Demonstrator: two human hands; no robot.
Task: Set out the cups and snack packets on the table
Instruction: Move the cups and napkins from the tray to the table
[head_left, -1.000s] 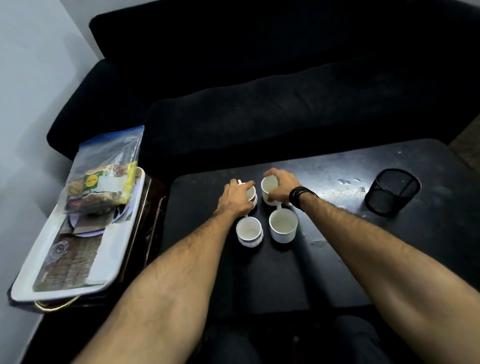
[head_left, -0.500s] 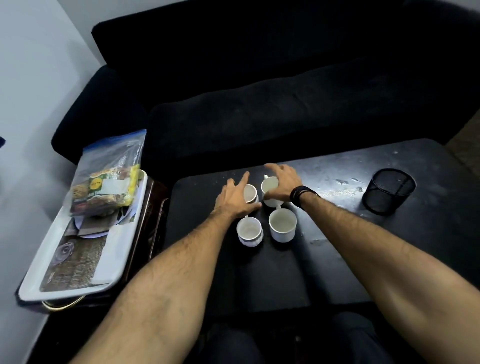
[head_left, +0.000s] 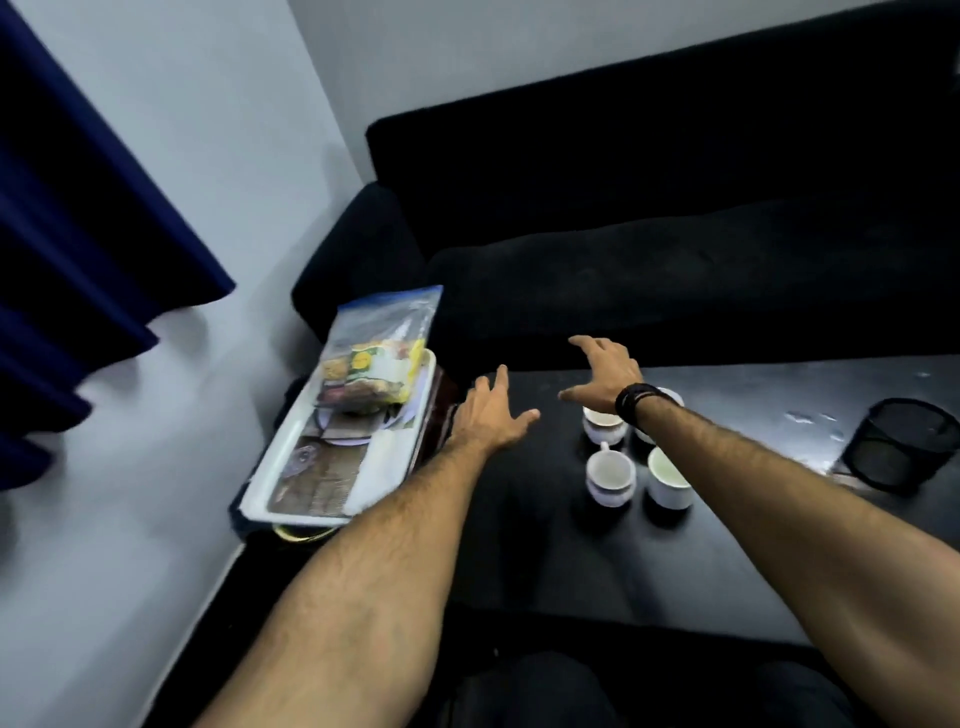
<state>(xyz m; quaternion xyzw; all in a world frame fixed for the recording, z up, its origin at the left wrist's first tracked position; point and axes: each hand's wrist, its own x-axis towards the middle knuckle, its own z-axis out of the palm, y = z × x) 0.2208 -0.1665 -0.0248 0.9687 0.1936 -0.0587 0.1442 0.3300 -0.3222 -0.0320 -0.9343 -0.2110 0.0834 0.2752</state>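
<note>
A black sofa (head_left: 675, 208) stood behind the dark table (head_left: 545, 561), with a white tray (head_left: 384, 467) on a stand just off the table's left edge. Four white cups (head_left: 610, 475) sat clustered toward the table's middle, and the bag of snack packets (head_left: 376, 358) lay on the tray's far end. The risk, judged from the reach, was the right forearm sweeping the cups beneath it, or a hasty pull dragging the tray off its stand. The left hand (head_left: 488, 421) was spread open over the table's left edge, holding nothing. The right hand (head_left: 608, 376) was likewise open and empty, hovering above the far cups.
</note>
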